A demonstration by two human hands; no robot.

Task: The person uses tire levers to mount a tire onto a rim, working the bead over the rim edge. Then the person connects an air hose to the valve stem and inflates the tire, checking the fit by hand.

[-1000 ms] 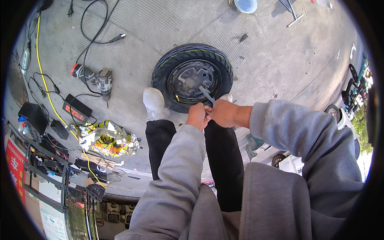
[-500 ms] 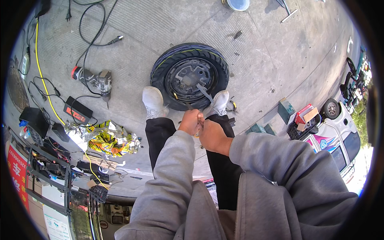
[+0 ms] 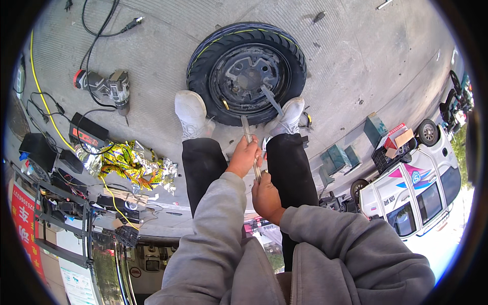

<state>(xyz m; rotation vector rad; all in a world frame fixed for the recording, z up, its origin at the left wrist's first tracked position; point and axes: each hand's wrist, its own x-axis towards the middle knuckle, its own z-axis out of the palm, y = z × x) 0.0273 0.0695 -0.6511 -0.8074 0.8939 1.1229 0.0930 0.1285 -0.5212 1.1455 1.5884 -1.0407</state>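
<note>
A black tyre [image 3: 198, 76] lies flat on the concrete around its dark wheel rim [image 3: 249, 76], with a brass-coloured valve stem [image 3: 225, 104] at the near left. I hold a long metal tyre lever [image 3: 246, 128] in both hands. My left hand [image 3: 244, 158] is closed around its middle, and my right hand [image 3: 266, 197] grips the end nearest me. The lever's far tip reaches the tyre's near edge; whether it is under the bead, I cannot tell. A second flat lever [image 3: 272, 99] sticks out over the rim's right side. My white shoes [image 3: 190, 113] press close to the tyre on both sides.
At the left lie a cordless drill [image 3: 114, 91], a black cable [image 3: 91, 48], a black box [image 3: 89, 131] and crumpled yellow-silver foil [image 3: 127, 165]. Green boxes [image 3: 335, 158] stand at the right, near a white van [image 3: 412, 188]. A metal rack [image 3: 61, 229] is at the lower left.
Both hands have drawn back toward me and apart along the lever, so more of it shows. The view has shifted, and the tyre appears higher and larger.
</note>
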